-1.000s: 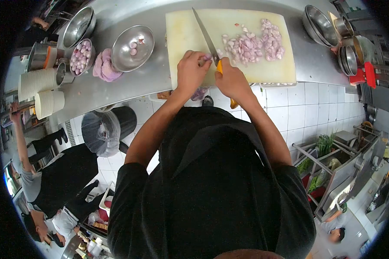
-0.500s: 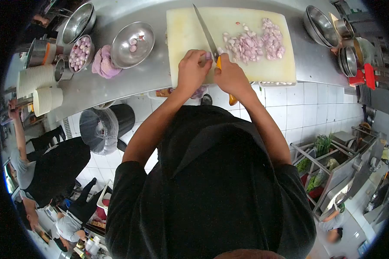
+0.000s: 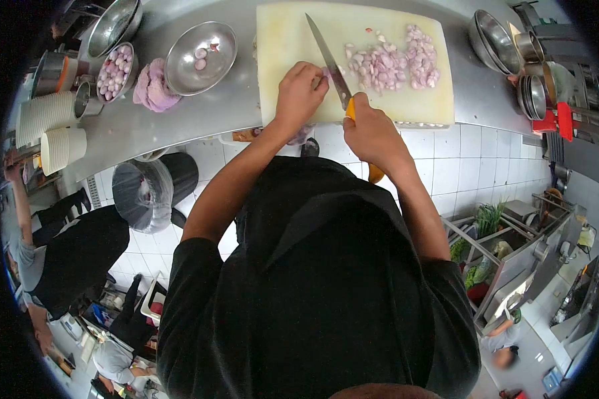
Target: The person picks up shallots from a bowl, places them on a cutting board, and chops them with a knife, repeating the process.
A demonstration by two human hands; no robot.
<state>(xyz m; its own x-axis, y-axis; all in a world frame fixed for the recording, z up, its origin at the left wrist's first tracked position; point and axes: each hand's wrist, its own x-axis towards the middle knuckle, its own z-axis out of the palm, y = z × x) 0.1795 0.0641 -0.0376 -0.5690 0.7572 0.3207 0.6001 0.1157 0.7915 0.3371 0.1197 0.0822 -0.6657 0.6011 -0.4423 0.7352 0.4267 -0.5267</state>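
While knife [image 3: 327,56] cuts, shallot [image 3: 325,70] under fingers [image 3: 313,73]

orange-handled knife [image 3: 331,61], cream cutting board [image 3: 293,40], pinkish-purple chopped shallots [image 3: 393,63], probably a lilac cloth [image 3: 152,86].

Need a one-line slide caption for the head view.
Right hand slices a shallot with a knife while left hand steadies it on the cutting board.

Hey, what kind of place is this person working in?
Most likely a commercial kitchen: a long steel counter with metal bowls, stacked white cups, and a cutting board where the right hand slices shallots with a knife.
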